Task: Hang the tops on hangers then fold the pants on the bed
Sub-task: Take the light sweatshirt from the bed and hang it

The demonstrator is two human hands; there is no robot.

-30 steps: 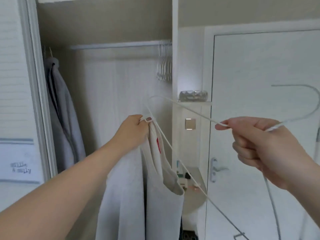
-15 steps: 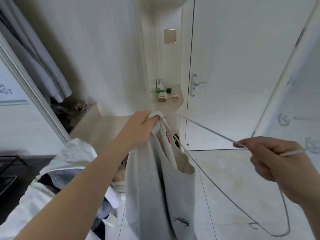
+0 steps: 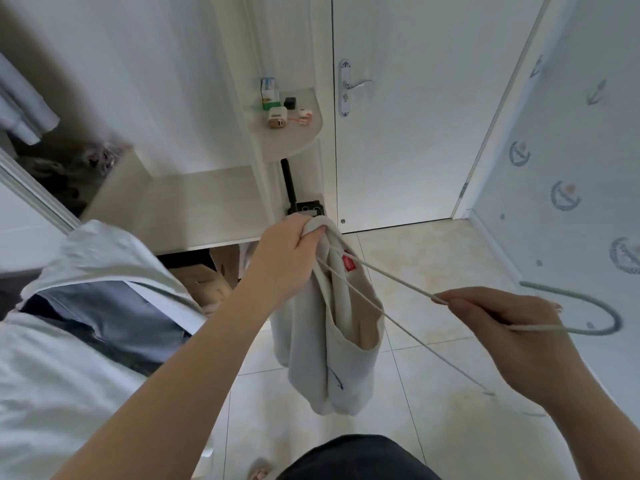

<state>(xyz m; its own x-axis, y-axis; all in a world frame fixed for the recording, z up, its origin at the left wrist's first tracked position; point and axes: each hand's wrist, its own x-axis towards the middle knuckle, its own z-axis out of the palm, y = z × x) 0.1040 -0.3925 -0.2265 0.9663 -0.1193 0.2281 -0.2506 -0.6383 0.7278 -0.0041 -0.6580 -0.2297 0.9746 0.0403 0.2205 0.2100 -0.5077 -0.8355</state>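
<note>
Midway, your left hand (image 3: 289, 261) gripped the grey top (image 3: 349, 368) at its collar while your right hand (image 3: 512, 337) pinched the hanger (image 3: 394, 284) near its hook; holding the collar wide looked wisest

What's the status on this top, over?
Left hand grips grey top at the shoulder. Right hand pinches wire hanger, one end inside the neckline. Nothing in the way.

A home bedroom is suggested by a white door (image 3: 415, 140) with a lever handle (image 3: 356, 84), an open wardrobe (image 3: 156, 81) left of the door, a rounded shelf (image 3: 291, 143) of small items beside it, and patterned wallpaper (image 3: 571, 161) to its right.
</note>
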